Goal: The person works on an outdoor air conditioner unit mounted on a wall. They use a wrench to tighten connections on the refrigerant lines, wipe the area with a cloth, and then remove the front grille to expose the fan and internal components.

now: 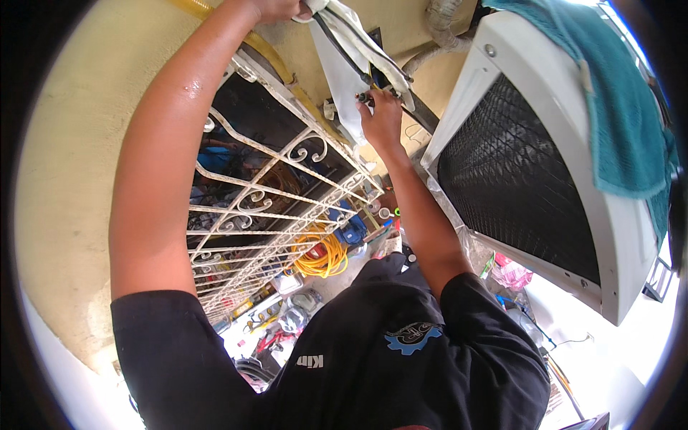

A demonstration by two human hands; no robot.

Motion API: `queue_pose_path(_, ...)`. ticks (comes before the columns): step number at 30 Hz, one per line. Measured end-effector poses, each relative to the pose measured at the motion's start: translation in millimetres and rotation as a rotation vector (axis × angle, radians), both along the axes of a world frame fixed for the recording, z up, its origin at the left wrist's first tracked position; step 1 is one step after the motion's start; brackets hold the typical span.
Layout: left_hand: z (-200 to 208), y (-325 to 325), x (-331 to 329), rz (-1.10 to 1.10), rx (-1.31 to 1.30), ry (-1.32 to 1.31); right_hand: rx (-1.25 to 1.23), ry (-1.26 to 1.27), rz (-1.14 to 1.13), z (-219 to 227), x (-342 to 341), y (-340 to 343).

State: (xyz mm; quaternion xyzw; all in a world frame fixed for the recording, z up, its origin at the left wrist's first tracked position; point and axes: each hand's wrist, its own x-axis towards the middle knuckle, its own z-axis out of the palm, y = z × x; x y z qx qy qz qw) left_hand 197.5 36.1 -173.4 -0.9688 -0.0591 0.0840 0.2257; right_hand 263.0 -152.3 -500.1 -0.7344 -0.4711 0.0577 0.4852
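Above my head, my left hand [281, 10] is closed round the upper end of a white-wrapped bundle [358, 39] with dark lines running along it; the frame's top edge cuts off part of this hand. My right hand [385, 118] is raised to the bundle's lower end, thumb and fingers pinched on a small dark piece [364, 100] with a reddish tip. Its exact kind is too small to tell. A loose white sheet [342, 89] hangs down beside the fingers. To the right stands a white air-conditioner outdoor unit [469, 79] with a dark finned coil [519, 172].
A teal towel [616, 107] drapes over the unit. White scrolled window bars [251, 193] stand at left on a cream wall [79, 165]. A yellow pipe [269, 54] runs above them. Far below lie a coiled yellow hose [322, 254], a blue container [350, 226] and scattered tools.
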Motion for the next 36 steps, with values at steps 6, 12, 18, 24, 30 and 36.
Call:
queue_pose_path(6,-49.7,-56.8,-17.5,-0.16,-0.315,-0.348,0.232,0.264,0.023,62.7,1.9,-33.0)
queue_pose_path(12,-72.3,-67.6,-28.4,-0.172,-0.076,-0.073,-0.018,0.08,0.123,130.1,-6.1,-2.0)
queue_pose_path(18,-67.8,-56.0,-7.5,-0.131,-0.058,0.077,-0.134,0.323,0.045,151.6,-4.1,35.7)
queue_pose_path(24,-80.6,-67.1,-9.2,-0.151,0.026,0.081,-0.205,0.308,0.018,146.4,-7.4,34.0)
queue_pose_path(30,-86.5,-59.9,4.9,-0.115,-0.038,0.111,-0.234,0.226,0.129,127.3,10.1,46.8)
queue_pose_path(36,-87.0,-57.4,8.9,-0.101,0.009,0.133,-0.059,0.118,0.074,109.5,9.8,54.2)
